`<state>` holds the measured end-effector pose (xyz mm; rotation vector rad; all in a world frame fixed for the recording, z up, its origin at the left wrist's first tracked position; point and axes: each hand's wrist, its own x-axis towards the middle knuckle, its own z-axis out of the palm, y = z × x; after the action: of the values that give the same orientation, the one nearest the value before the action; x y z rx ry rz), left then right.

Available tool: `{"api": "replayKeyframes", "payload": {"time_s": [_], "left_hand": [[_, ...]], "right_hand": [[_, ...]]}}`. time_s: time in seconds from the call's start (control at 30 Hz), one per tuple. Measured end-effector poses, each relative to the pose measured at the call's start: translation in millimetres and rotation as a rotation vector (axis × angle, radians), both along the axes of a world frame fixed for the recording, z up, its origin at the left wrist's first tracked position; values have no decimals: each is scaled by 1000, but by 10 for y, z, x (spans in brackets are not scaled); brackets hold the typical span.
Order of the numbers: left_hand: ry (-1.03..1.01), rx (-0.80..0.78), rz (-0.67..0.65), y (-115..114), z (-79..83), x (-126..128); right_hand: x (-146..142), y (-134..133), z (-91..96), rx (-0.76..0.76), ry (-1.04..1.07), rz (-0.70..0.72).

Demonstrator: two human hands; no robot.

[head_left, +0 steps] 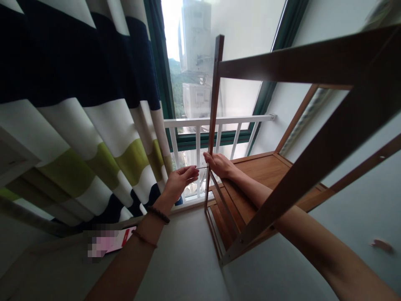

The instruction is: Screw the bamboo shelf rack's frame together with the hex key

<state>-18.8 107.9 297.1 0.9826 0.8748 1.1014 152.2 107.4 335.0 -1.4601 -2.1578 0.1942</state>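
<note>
Wooden rails and slats surround both your hands. Your left hand (pixel 179 180) pinches a thin metal rod (pixel 202 168) between thumb and fingertips, the other fingers loosely curled. Your right hand (pixel 220 165) is closed round the slim post (pixel 215 96) of the wooden rack (pixel 266 169), low on it, right where the rod's far end reaches the wood. The rod therefore lies roughly level between your 2 hands, with its near end in the left pinch and its far end at the right fingers. It is too thin to tell whether that end already sits in a hole.

In my judgement, the risks are these. The pinch is light and set at the very end of the rod, so a small twist could let it slip and drop to the floor (pixel 188 259). If the rod meets the post at a slant, it could bind or scratch the wood. Your right fingers sit just beside the rod's tip, so a sudden push could jab them. Only 1 hand steadies the rack, and I cannot tell how firmly it stands, so easing that grip might let the post shift.

2 bead bracelets (pixel 158 214) circle your left wrist. A red and pink card (pixel 123 239) lies on the floor beside that forearm. A striped curtain (pixel 78 104) hangs to the left, and a white railing (pixel 219 121) crosses the window behind the post.
</note>
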Motion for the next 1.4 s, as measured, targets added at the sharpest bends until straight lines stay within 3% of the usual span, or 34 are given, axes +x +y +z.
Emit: {"api": "replayKeyframes", "payload": {"time_s": [0.17, 0.37, 0.47, 0.87, 1.4], "left_hand": [[-11, 41, 3, 43, 31, -10], [117, 397, 272, -39, -165, 74], [168, 463, 331, -98, -231, 97], [-327, 104, 124, -156, -280, 165], [-493, -40, 30, -87, -385, 262]], "right_hand": [[5, -1, 17, -12, 4, 0], [0, -21, 31, -9, 8, 2], [-4, -29, 31, -18, 10, -6], [-1, -7, 13, -18, 3, -11], [1, 9, 3, -20, 15, -9]]}}
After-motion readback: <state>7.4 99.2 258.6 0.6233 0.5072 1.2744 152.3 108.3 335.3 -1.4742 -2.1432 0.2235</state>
